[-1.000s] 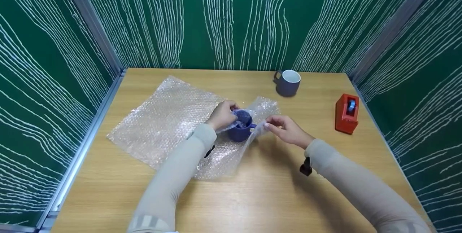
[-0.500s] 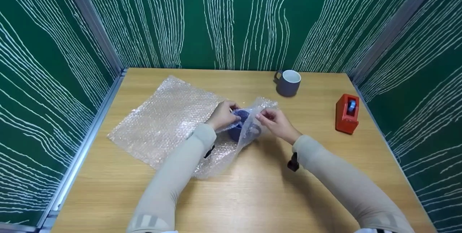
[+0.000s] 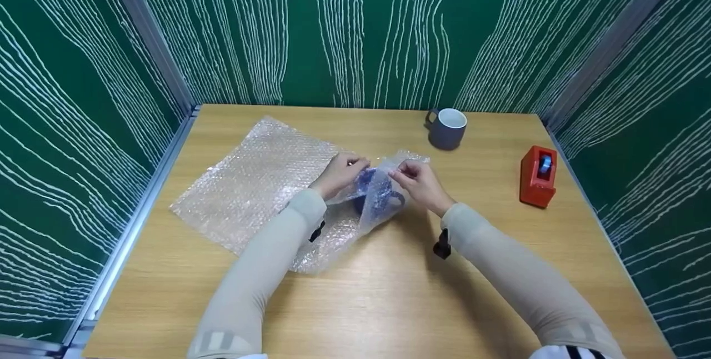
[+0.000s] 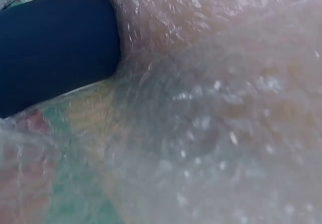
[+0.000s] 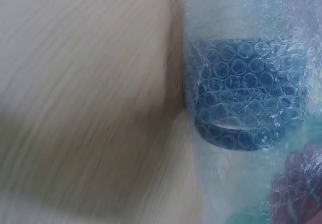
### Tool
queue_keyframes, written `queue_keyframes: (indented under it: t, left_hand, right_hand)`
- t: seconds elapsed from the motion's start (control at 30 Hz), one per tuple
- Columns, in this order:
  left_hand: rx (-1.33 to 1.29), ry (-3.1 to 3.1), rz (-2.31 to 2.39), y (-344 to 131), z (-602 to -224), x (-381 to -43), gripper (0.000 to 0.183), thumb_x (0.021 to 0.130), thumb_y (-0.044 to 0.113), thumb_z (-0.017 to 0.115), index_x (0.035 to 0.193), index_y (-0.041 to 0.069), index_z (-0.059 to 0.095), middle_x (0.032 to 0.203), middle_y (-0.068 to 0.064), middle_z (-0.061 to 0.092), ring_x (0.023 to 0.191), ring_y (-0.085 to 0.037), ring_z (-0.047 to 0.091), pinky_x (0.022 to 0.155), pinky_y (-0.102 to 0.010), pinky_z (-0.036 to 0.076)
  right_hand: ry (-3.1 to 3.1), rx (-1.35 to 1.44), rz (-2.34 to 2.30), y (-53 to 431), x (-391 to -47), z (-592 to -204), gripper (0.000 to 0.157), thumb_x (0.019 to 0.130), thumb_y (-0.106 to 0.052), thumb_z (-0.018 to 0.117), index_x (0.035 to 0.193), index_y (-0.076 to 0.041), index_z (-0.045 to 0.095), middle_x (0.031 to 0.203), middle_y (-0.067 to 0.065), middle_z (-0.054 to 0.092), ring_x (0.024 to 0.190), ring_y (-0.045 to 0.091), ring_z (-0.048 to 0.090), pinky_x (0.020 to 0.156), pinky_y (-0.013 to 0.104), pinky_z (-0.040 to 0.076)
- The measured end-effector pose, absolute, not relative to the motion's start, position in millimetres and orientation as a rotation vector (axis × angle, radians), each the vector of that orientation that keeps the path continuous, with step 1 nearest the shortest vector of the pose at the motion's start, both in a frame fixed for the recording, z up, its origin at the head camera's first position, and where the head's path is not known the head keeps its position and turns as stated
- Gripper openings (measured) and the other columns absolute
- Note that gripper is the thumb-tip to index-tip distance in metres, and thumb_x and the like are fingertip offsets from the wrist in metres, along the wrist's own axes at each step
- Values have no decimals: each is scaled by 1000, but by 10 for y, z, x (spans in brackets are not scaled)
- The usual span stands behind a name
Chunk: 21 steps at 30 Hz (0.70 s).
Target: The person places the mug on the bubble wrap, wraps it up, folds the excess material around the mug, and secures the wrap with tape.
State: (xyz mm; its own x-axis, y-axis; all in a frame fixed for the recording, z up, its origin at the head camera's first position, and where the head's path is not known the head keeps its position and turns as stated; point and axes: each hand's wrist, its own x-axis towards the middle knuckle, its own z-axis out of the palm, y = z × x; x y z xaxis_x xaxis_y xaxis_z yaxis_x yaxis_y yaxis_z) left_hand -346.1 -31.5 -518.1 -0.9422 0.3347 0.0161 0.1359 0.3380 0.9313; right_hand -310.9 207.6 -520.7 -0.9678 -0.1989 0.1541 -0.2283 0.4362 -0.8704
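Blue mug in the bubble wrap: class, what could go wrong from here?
The left hand and right hand both hold bubble wrap; if either reaches for the red tape dispenser, a fold might spring open. The handle of the blue mug juts out under the wrap and could snag it.

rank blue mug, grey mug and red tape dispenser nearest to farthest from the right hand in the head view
1. Blue mug: left of the right hand, partly under bubble wrap.
2. Grey mug: beyond the hand, slightly right.
3. Red tape dispenser: well to the right.
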Motion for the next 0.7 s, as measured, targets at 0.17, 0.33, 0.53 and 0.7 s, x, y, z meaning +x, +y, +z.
queue_keyframes:
  t: [0.17,0.33,0.53,0.7]
  left_hand:
    - [493,2393,1637,-366,-5141,-3435,43,106,46,67,105,4,80,100,-4,70,93,-15,60,86,-27,50]
    - [535,2389,1591,-362,-5146,-3427,34,94,32,84,115,5,80,108,-2,73,100,-15,65,92,-28,56]
    - [498,2423,1582,-346,-5155,-3415,19,90,10,83,102,0,74,97,-1,64,94,-18,62,87,-29,56]
    - [462,2435,1583,-357,-5159,-3415,10,93,4,79,99,-1,73,96,-1,65,93,-15,60,88,-29,54]
  right_hand:
    - [-2648,356,1577,2011,-3152,-5229,21,105,-18,75,89,-5,69,78,-3,58,74,14,51,64,22,42]
    - [-2641,315,1532,1981,-3190,-5262,19,101,-13,78,86,-5,69,77,-6,61,73,11,54,65,20,44]
    - [-2657,275,1445,1953,-3185,-5270,17,96,-13,82,88,-3,71,81,0,67,78,14,59,70,22,49]
    - [-2699,346,1281,1937,-3133,-5231,28,95,-16,84,117,-1,75,113,14,74,108,30,68,98,44,57]
